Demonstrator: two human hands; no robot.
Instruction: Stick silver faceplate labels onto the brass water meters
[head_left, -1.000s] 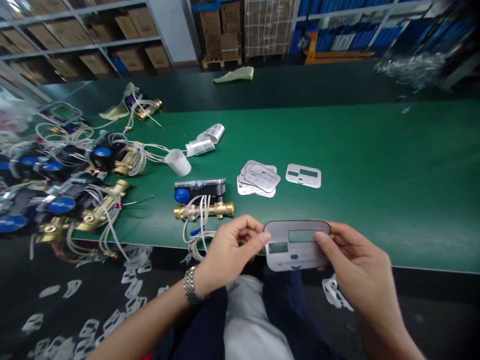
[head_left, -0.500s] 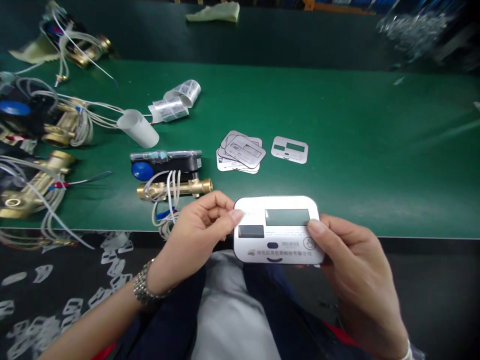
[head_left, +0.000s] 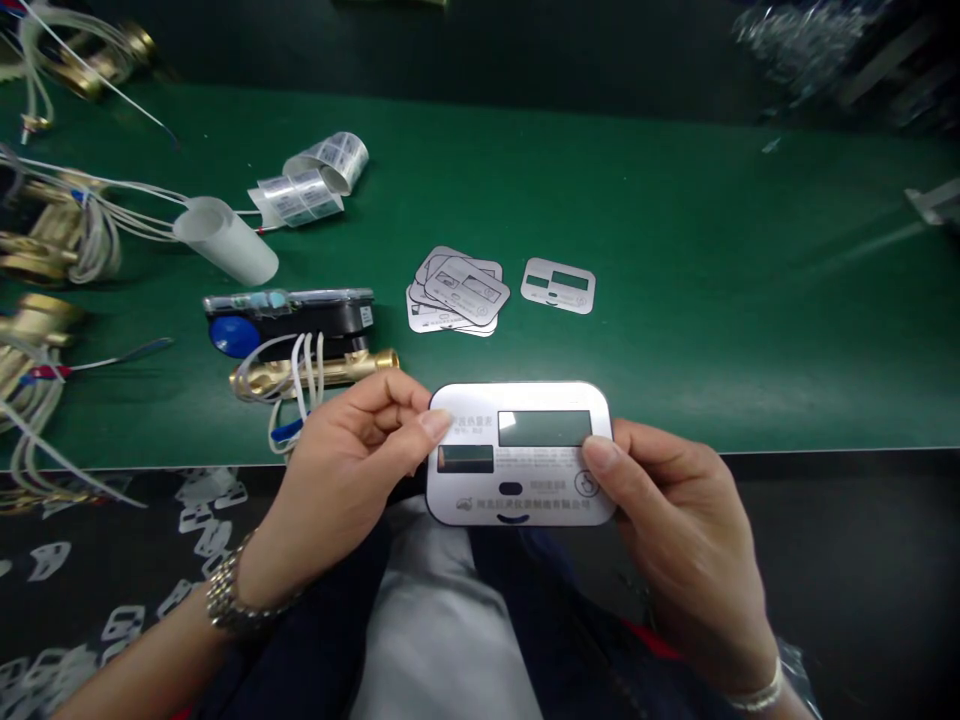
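A silver rounded panel with two dark windows and printed lettering is held flat above the table's front edge. My left hand pinches its upper left corner, thumb on top. On the right side, my right hand grips it with the thumb near a round printed mark. Beyond the panel lies a loose pile of similar face labels, with a single label just to its right. A black meter unit with a blue round part and a brass pipe rests beyond my left hand.
Curled sticker strips and a white roll lie on the green table. Brass fittings with cables crowd the left. Clear plastic sits at the back right. Label scraps litter the floor.
The view has shifted, so the table items appear farther left and slightly higher. Both hands still hold the panel, which now reflects less glare and shows its lettering more clearly.
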